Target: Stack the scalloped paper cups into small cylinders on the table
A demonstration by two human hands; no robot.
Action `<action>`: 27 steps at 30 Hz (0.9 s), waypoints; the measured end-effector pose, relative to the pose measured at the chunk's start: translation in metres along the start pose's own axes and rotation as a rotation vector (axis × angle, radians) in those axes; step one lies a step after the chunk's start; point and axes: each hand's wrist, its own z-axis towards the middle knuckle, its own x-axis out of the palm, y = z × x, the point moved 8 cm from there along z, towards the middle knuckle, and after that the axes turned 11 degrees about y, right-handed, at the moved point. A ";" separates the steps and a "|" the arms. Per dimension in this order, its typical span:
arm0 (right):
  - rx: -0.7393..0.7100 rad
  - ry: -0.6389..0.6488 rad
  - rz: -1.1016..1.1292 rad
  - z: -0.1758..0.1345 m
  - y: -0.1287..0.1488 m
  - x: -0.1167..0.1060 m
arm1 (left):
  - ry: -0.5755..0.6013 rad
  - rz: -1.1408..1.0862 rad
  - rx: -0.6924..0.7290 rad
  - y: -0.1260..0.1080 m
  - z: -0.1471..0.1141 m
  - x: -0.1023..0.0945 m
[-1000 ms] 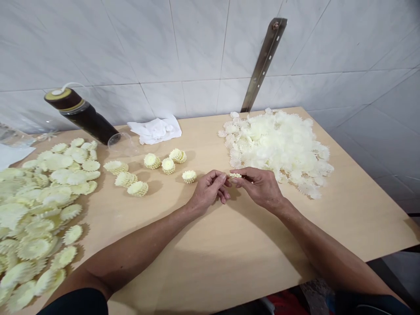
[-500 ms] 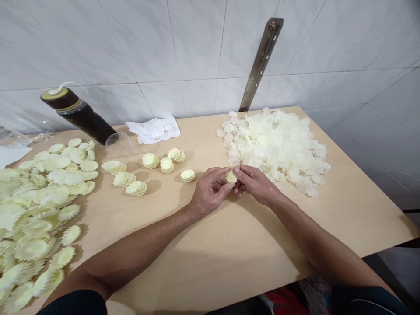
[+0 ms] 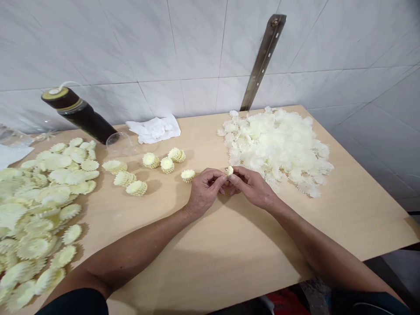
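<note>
Between the fingertips of both hands sits a small pale-yellow petal piece [image 3: 230, 170], partly hidden by the fingers. My left hand [image 3: 206, 188] pinches it from the left, thumb against the forefinger. From the other side my right hand [image 3: 251, 186] grips it, thumb pressed near the left thumb. Just left of my left hand stands a short stack of toothed petal discs [image 3: 188, 176]. Several more such stacks, among them one petal stack [image 3: 136, 188], are farther left. Beyond my right hand spreads a heap of thin translucent petal discs [image 3: 278, 142].
A large pile of thicker yellow petal discs [image 3: 36, 227] covers the table's left side. Behind it are a dark bottle [image 3: 87, 118], a clear plastic cup [image 3: 120, 144] and crumpled white tissue [image 3: 154, 129]. A metal bracket [image 3: 262, 63] is on the tiled wall [image 3: 197, 39].
My hands have drawn closer together and turned the petal piece, now showing above the thumbs. The stacks and heaps lie as before.
</note>
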 end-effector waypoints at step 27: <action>0.047 -0.215 -0.247 -0.007 0.000 -0.026 | 0.008 -0.030 -0.074 0.006 -0.007 0.007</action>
